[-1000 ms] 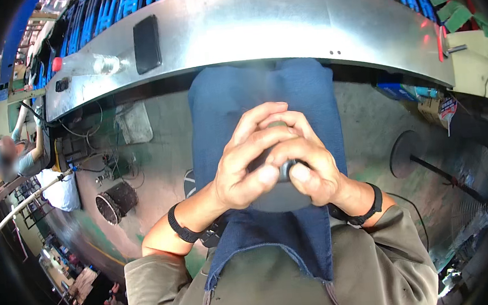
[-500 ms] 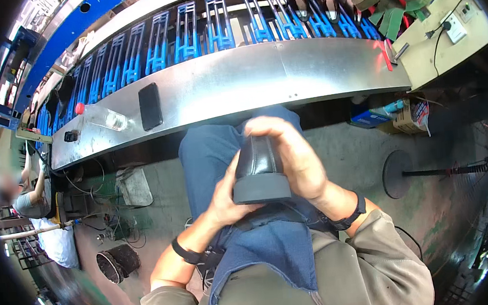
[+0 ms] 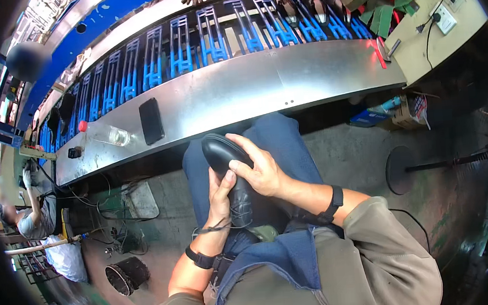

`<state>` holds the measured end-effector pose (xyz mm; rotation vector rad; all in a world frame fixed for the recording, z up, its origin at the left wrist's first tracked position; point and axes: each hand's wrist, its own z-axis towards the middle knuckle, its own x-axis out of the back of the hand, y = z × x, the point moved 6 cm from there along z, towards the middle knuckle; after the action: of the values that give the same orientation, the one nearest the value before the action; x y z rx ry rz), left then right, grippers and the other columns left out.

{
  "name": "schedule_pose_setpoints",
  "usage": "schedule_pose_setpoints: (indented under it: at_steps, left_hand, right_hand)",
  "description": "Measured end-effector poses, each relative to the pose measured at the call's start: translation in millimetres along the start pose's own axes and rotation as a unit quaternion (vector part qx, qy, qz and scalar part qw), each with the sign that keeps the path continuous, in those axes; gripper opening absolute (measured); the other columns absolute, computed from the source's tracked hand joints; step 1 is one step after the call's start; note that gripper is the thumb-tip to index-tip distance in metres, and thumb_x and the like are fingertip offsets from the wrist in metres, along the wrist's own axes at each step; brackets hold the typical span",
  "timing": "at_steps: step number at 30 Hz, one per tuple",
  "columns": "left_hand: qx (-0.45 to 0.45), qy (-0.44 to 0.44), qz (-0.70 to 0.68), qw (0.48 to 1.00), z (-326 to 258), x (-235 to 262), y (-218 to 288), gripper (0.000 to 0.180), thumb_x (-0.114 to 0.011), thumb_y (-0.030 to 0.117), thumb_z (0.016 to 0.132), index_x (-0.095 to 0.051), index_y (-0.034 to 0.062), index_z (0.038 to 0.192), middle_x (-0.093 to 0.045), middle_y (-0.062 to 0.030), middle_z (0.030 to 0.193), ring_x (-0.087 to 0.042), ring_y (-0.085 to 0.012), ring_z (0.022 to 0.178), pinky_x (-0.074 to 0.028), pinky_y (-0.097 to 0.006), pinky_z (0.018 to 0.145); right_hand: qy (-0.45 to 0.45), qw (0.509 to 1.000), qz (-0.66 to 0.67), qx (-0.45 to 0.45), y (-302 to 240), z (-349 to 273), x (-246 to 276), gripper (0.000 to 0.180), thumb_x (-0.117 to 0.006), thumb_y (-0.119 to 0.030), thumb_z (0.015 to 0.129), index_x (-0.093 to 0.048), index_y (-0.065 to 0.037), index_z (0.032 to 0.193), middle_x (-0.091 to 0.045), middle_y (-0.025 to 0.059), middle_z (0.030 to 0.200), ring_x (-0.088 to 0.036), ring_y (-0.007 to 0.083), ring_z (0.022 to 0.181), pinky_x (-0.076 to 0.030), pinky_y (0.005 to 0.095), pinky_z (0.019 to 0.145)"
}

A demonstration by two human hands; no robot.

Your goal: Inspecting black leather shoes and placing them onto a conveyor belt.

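A black lace-up leather shoe [image 3: 239, 194] is held over my lap, its rounded toe pointing away from me toward the bench. My left hand [image 3: 220, 199] grips its left side, with the thumb up against the upper. The right hand [image 3: 264, 172] wraps the other side near the toe, its thumb pressing on top of the vamp. Crossed laces show on the near part of the shoe; the sole's underside is hidden.
Ahead runs a metal bench edge [image 3: 222, 88] bearing a phone [image 3: 151, 121] and a clear bottle [image 3: 108, 134]. Behind it are blue racks [image 3: 180, 48], with brown shoes [image 3: 285, 5] at right. A co-worker [image 3: 37, 220] is at left. On the floor stands a black bucket [image 3: 127, 275].
The shoe has been turned over: its heel faced me before, and now its toe and laces show. Both hands have shifted their hold, the right thumb coming onto the top.
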<state>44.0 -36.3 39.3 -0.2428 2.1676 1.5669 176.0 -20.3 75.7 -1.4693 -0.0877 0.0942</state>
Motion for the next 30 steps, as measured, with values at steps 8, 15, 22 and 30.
schedule_pose_setpoints:
  at_steps: [8,15,22,30]
  left_hand:
    - [0.091,0.151,-0.107,0.978,17.7,32.0,-14.4,0.052,-0.063,0.049,0.094,-0.06,0.0047,0.121,-0.067,-0.0111,0.111,-0.067,-0.0238,0.097,-0.056,-0.038,0.085]
    - [0.21,-0.127,0.22,0.944,-36.3,4.5,-49.0,0.062,-0.069,0.046,0.089,-0.056,0.0017,0.13,-0.065,-0.0172,0.115,-0.066,-0.0322,0.101,-0.055,-0.041,0.087]
    - [-0.305,-0.331,0.483,0.751,34.6,-85.5,-41.7,0.095,-0.096,0.026,0.059,-0.047,-0.0053,0.135,-0.057,-0.0233,0.132,-0.058,-0.0406,0.118,-0.047,-0.045,0.101]
    - [-0.297,-0.28,0.529,0.744,53.4,-80.8,-37.0,0.087,-0.095,0.032,0.064,-0.046,-0.0027,0.127,-0.063,-0.0211,0.121,-0.064,-0.0293,0.11,-0.054,-0.042,0.094]
  right_hand:
    - [-0.12,0.955,-0.269,0.034,10.6,-86.1,14.2,0.057,-0.053,-0.028,0.102,-0.04,0.008,0.145,-0.039,0.0296,0.151,-0.034,0.0399,0.146,-0.032,0.0496,0.116]
    - [0.125,0.986,-0.103,0.027,-45.5,-84.8,138.3,0.042,-0.041,-0.031,0.105,-0.064,0.001,0.12,-0.067,0.0162,0.109,-0.064,0.0285,0.104,-0.047,0.036,0.093]
    - [0.133,0.979,0.096,-0.121,63.0,-90.6,186.7,0.038,-0.044,-0.03,0.106,-0.068,-0.003,0.114,-0.067,0.0057,0.111,-0.06,0.0171,0.108,-0.043,0.0318,0.1]
    - [0.193,0.974,0.051,-0.11,91.8,-66.5,177.1,0.04,-0.042,-0.029,0.104,-0.069,0.0,0.103,-0.068,0.0107,0.106,-0.062,0.0212,0.105,-0.045,0.0324,0.096]
